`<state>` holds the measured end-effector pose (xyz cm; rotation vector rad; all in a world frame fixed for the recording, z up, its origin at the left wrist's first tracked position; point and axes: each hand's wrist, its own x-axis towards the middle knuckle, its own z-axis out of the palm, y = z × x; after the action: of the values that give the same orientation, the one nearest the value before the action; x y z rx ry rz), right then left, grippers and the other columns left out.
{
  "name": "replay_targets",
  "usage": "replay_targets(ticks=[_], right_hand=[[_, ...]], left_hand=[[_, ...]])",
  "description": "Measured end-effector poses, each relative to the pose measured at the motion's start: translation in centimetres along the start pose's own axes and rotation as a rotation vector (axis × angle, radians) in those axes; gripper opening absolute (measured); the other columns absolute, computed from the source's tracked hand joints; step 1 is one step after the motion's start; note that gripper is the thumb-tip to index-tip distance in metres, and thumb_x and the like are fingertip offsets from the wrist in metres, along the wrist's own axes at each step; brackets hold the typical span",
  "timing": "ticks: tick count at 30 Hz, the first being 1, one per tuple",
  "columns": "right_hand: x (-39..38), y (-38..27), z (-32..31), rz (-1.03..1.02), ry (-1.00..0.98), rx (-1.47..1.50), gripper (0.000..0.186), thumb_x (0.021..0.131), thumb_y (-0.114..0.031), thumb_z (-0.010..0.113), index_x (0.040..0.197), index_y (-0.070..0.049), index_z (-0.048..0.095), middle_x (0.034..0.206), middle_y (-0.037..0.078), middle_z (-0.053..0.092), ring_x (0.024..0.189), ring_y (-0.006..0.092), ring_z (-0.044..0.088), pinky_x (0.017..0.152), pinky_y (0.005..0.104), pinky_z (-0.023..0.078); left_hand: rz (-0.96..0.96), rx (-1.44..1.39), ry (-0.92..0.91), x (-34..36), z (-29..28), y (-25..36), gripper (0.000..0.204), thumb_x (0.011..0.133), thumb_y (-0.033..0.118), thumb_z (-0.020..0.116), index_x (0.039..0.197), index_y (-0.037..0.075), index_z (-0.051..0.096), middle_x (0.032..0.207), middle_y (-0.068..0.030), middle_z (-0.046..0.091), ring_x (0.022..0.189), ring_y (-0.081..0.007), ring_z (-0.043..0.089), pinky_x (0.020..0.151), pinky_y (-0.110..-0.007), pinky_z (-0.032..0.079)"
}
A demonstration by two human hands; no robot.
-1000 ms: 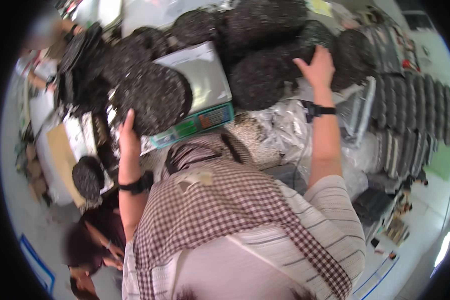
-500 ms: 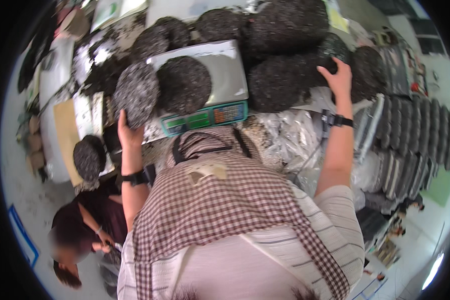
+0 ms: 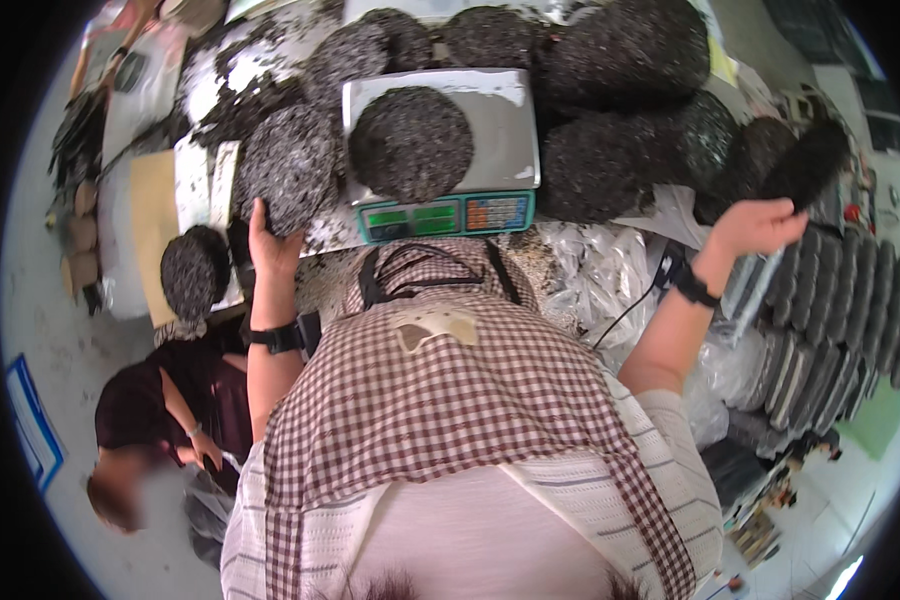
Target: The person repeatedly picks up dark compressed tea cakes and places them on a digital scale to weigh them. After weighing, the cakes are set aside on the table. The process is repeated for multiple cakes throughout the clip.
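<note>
My left hand (image 3: 273, 250) is closed on the near edge of a dark, round seaweed cake (image 3: 290, 165), thumb on the near side, beside the scale's left edge. Another round seaweed cake (image 3: 410, 143) lies flat on the metal pan of the digital scale (image 3: 505, 115), which has a green display and a keypad at the front. Out to the right, my right hand (image 3: 760, 228) grips the lower end of a dark seaweed cake (image 3: 808, 165) seen nearly edge-on. Both wrists wear black straps.
More seaweed cakes (image 3: 600, 165) are heaped behind and right of the scale. Grey packed stacks (image 3: 835, 285) stand at the far right, with clear plastic bags (image 3: 600, 265) nearer. A smaller dark cake (image 3: 194, 272) sits at the left, near a co-worker in dark clothes (image 3: 185, 405).
My right hand has moved right from the heap and now holds a seaweed cake. The left hand keeps its cake beside the scale, now turned flatter to view. The view has shifted slightly.
</note>
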<state>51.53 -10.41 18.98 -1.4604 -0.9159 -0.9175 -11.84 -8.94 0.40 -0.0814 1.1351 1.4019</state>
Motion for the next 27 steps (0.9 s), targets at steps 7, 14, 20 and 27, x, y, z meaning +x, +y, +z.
replay_targets(ticks=[7, 14, 20, 27], right_hand=[[-14.5, -18.3, 0.0, -0.502, -0.896, 0.781, 0.03, 0.102, -0.016, 0.055, 0.125, -0.002, 0.069, 0.132, 0.017, 0.069, 0.124, 0.0326, 0.066, 0.111, 0.047, 0.048], [-16.9, -16.3, -0.6, -0.296, -1.338, 0.617, 0.055, 0.089, -0.027, 0.078, 0.138, -0.008, 0.062, 0.149, 0.013, 0.058, 0.141, 0.0322, 0.051, 0.121, 0.0534, 0.033], [-21.1, -6.9, 3.7, 0.728, -1.366, 0.263, 0.038, 0.105, -0.032, 0.064, 0.117, 0.003, 0.071, 0.113, 0.015, 0.068, 0.098, 0.0227, 0.068, 0.085, 0.0338, 0.054], [-23.9, -14.4, 8.2, 0.355, -1.57, 0.111, 0.053, 0.099, -0.047, 0.064, 0.115, 0.002, 0.074, 0.111, 0.022, 0.068, 0.104, 0.038, 0.066, 0.095, 0.0437, 0.052]], left_hand=[[-0.012, -0.142, -0.136, 0.8, -2.1, -0.2, 0.025, 0.104, 0.041, 0.06, 0.112, 0.018, 0.067, 0.104, -0.0008, 0.073, 0.05, -0.0128, 0.044, 0.041, -0.025, 0.027], [0.098, -0.218, -0.128, -0.3, -1.1, 1.7, 0.028, 0.104, 0.041, 0.062, 0.114, 0.015, 0.067, 0.105, -0.0008, 0.073, 0.051, -0.0108, 0.044, 0.044, -0.025, 0.028], [0.032, -0.265, -0.129, 1.8, 0.0, 2.0, 0.028, 0.105, 0.038, 0.061, 0.114, 0.013, 0.069, 0.105, 0.0003, 0.075, 0.059, -0.0103, 0.054, 0.048, -0.025, 0.032], [-0.094, -0.074, -0.233, 1.8, 7.8, -3.3, 0.05, 0.104, 0.043, 0.063, 0.139, 0.007, 0.058, 0.137, -0.0115, 0.066, 0.124, -0.0311, 0.063, 0.112, -0.051, 0.046]])
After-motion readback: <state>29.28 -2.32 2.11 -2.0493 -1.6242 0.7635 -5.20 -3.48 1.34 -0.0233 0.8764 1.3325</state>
